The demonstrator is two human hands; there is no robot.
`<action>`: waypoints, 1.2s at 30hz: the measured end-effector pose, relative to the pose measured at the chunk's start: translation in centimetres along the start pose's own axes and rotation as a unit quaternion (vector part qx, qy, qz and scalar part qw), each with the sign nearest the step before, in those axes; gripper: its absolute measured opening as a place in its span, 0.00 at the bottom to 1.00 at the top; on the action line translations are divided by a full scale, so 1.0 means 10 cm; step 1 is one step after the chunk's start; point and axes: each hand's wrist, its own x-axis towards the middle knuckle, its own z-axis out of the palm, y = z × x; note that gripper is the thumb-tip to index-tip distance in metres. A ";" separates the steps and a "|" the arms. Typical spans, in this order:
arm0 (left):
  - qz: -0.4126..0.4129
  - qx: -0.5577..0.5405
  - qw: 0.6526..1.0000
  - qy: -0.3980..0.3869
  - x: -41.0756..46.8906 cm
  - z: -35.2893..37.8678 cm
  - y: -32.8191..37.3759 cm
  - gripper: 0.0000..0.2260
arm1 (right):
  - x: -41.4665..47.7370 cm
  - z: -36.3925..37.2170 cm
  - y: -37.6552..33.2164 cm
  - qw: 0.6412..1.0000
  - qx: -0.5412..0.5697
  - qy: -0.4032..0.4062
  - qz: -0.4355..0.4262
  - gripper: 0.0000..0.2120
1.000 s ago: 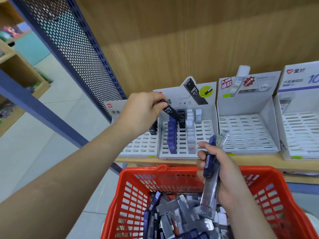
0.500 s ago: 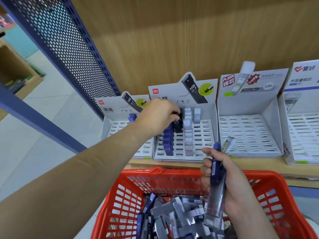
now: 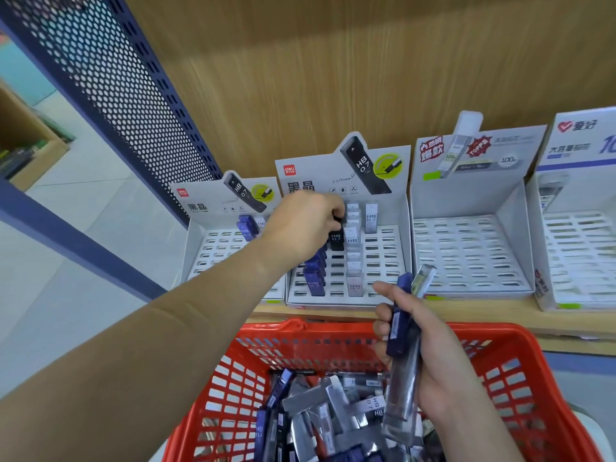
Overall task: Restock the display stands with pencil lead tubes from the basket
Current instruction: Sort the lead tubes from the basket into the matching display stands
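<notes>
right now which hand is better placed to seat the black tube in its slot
Left. The left hand pinches the black tube at the second stand; the right hand, over the basket, grips a blue tube and a clear tube.

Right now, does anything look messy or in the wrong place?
Nothing looks broken or spilled. The lead tubes in the red basket lie jumbled every way. The left hand grips a black tube in the second stand from left; the third stand shows only bare slots.
</notes>
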 end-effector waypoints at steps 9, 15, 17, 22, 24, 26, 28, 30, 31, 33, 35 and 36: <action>-0.108 -0.213 0.965 0.110 -0.36 -0.09 0.39 0.08 | -0.13 0.13 -0.07 0.989 -0.131 -0.043 -0.055 0.18; -0.147 -0.460 0.874 -0.055 -0.89 -0.14 0.63 0.09 | -0.22 0.26 -0.16 0.970 -0.213 -0.065 -0.095 0.16; -0.192 -0.521 0.830 -0.053 -1.00 -0.15 0.62 0.07 | -0.24 0.27 -0.17 0.967 -0.223 -0.080 -0.089 0.11; -0.224 -0.573 0.788 0.021 -1.16 -0.21 0.64 0.09 | -0.31 0.29 -0.16 0.972 -0.219 -0.078 -0.045 0.15; -0.232 -0.602 0.762 0.056 -1.19 -0.24 0.64 0.08 | -0.34 0.26 -0.17 0.980 -0.178 -0.085 -0.026 0.11; -0.249 -0.605 0.751 0.083 -1.22 -0.27 0.63 0.05 | -0.36 0.23 -0.17 0.981 -0.170 -0.092 -0.026 0.09; -0.258 -0.592 0.758 0.091 -1.25 -0.30 0.59 0.04 | -0.36 0.22 -0.17 0.977 -0.193 -0.081 -0.034 0.06; -0.249 -0.579 0.773 0.072 -1.26 -0.33 0.54 0.07 | -0.33 0.21 -0.17 0.969 -0.234 -0.063 -0.048 0.04; -0.239 -0.563 0.789 0.054 -1.26 -0.35 0.50 0.09 | -0.32 0.20 -0.18 0.963 -0.259 -0.059 -0.055 0.05; -0.223 -0.522 0.823 0.016 -1.27 -0.39 0.45 0.08 | -0.30 0.18 -0.19 0.951 -0.296 -0.049 -0.069 0.05; -0.223 -0.509 0.832 0.012 -1.27 -0.43 0.39 0.07 | -0.28 0.18 -0.19 0.954 -0.285 -0.036 -0.084 0.07; -0.224 -0.508 0.832 0.025 -1.26 -0.46 0.36 0.07 | -0.28 0.18 -0.19 0.962 -0.258 -0.028 -0.089 0.10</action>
